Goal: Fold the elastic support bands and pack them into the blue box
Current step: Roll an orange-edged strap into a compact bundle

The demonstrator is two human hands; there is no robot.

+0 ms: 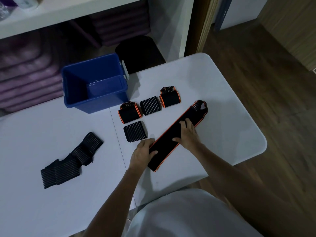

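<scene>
A long black band with orange edges (pixel 172 136) lies stretched diagonally on the white table (pixel 222 100). My left hand (pixel 142 152) grips its near end, thumb over the fabric. My right hand (pixel 187 134) lies flat on its middle, fingers spread. Several folded bands sit beside it: two orange-edged ones (pixel 129 112) (pixel 169 97) and two striped black ones (pixel 150 105) (pixel 135 131). An unfolded striped band (pixel 71 159) lies crumpled at the left. The blue box (pixel 95 82) stands behind them with nothing visible inside.
A white shelf unit (pixel 68 16) with purple stacked mats (pixel 30 77) stands behind the table. A black stool (pixel 140 52) sits behind the box. Wooden floor (pixel 273 100) lies past the table's rounded right edge.
</scene>
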